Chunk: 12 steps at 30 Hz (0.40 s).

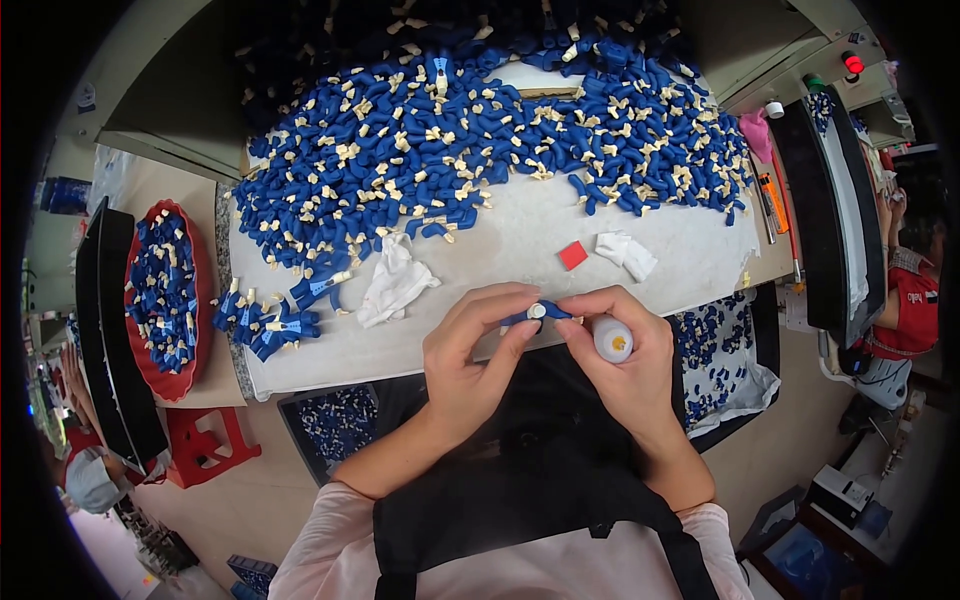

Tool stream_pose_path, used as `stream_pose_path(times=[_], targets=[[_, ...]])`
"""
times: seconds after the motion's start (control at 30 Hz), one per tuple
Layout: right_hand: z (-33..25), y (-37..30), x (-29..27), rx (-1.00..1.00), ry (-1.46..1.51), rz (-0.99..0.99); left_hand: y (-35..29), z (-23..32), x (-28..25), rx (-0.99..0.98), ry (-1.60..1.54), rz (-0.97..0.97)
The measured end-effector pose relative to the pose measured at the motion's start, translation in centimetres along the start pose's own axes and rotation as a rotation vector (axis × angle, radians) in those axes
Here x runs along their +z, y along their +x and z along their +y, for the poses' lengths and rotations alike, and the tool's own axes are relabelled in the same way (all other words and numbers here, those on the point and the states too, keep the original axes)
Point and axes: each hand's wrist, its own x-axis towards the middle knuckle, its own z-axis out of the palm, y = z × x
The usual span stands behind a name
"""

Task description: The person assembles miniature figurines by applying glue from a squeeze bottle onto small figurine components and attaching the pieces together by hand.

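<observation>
Both hands meet over the near edge of the white table [500, 235]. The fingers of my left hand [468, 345] pinch a small blue toy figure [541, 311] with a round cream top. On its right side, my right thumb and forefinger hold the same figure. My right hand [640, 355] also keeps a whitish bottle [612, 343] with a yellowish tip in its curled palm. Ahead lies a big heap of blue toy arms [370, 160] with cream hands. Several blue figure bodies [285, 328] lie to the left. The fingers partly hide the held figure.
A crumpled white cloth [395, 285], a red square block [572, 256] and a folded white wipe [627, 255] lie beyond my hands. A red basin [203, 340] of blue parts stands left. An orange cutter [772, 203] lies right. Trays of parts sit below the table; co-workers are at both sides.
</observation>
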Motion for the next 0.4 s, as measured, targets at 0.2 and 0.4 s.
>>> stream_pose_path(times=[0.2,0.4], targets=[[1.8,0.3,0.9,-0.060,0.035,0.077,0.1,-0.7,0.7,-0.042,-0.038,0.105],[3.0,0.8,1.7,-0.060,0.050,0.039,-0.3,-2.1,0.3,-0.076,0.020,0.020]])
